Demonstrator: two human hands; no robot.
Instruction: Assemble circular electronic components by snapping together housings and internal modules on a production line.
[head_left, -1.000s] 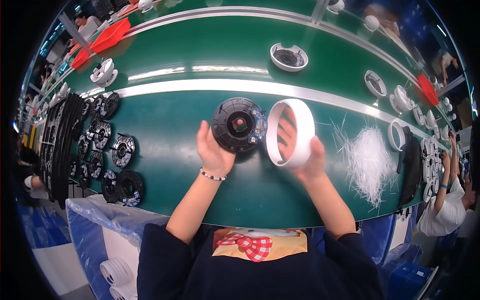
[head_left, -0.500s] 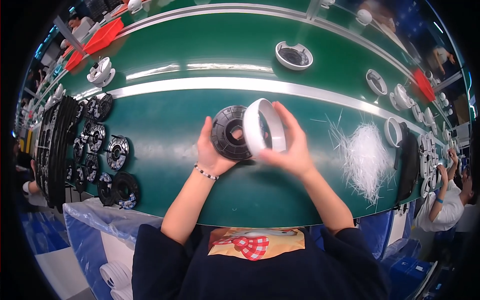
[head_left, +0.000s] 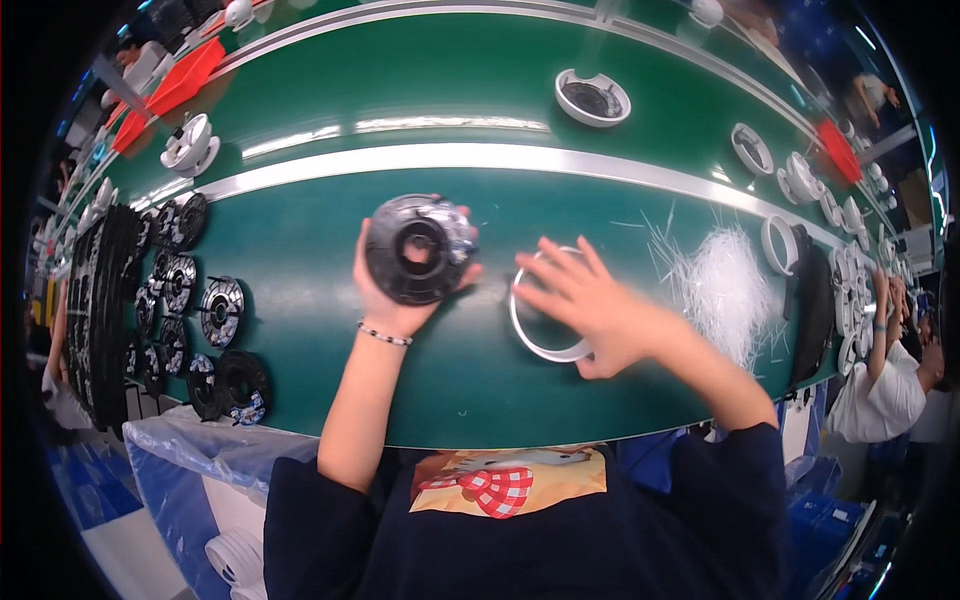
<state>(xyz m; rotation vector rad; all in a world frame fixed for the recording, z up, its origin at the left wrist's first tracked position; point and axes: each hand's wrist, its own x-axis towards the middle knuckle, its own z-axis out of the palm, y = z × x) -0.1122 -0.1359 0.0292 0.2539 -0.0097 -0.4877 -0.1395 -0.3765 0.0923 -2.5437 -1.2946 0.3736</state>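
Holds black disc (head_left: 385, 258) in left hand (head_left: 394, 312), left of centre above green bench (head_left: 480, 395); spreads right hand (head_left: 606, 316) wide over white ring (head_left: 550, 353), right of disc, too blurred to tell if gripping. Seems at separate handling of disc and ring; probably calls next for steady left support and settled right fingertips.

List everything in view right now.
Held disc: one, black, centre
Near ring: one, white, centre
Loose discs: about ten, black, left
Stack: one, black, far left
Stacked rings: several, white, lower left
Strand pile: one, white, right
Other ring: one, white, right
Bundle: one, black, right
Bowl: one, white, top centre
Housings: several, white, upper sides
Bins: several, red, upper sides
Boxes: several, blue, lower sides
Bench: one, green, middle
Workers: several, both edges
Bracelet: one, dark and light, left wrist
Shirt: one, dark, bottom
Left hand: one, at held disc
Right hand: one, over near ring
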